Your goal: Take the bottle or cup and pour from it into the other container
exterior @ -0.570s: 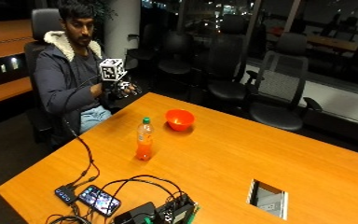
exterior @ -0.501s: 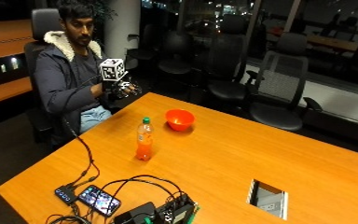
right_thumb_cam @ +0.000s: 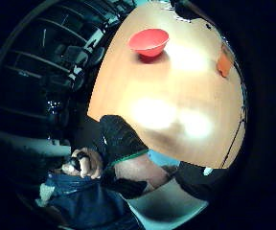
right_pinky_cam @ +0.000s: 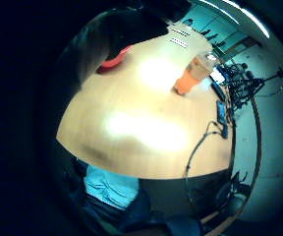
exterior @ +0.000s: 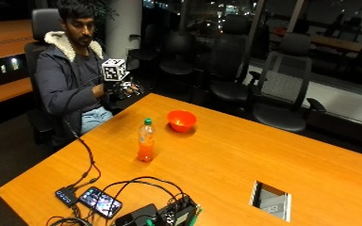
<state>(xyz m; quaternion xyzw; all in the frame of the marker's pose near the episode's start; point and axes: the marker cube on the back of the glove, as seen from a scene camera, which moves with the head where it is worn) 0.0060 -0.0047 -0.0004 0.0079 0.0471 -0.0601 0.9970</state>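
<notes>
An orange-drink bottle [exterior: 146, 141] with a green cap stands upright on the wooden table [exterior: 231, 160], near the person's corner. A red bowl [exterior: 181, 120] sits just beyond it, towards the chairs. My gloved right hand [exterior: 122, 89] is raised in front of the person's chest, past the table's edge and well short of both. It holds nothing and its fingers look relaxed. The palm views look down the table at the bottle [right_pinky_cam: 193, 73] [right_thumb_cam: 224, 62] and the bowl [right_thumb_cam: 149, 40], which a dark blurred finger partly covers in the little finger side view [right_pinky_cam: 116, 58].
Cables run from the person along the table's near side to a phone [exterior: 101, 201] and small devices [exterior: 168, 216] at the front edge. A cable hatch [exterior: 271, 200] is set in the tabletop. Office chairs [exterior: 281, 94] stand behind the table.
</notes>
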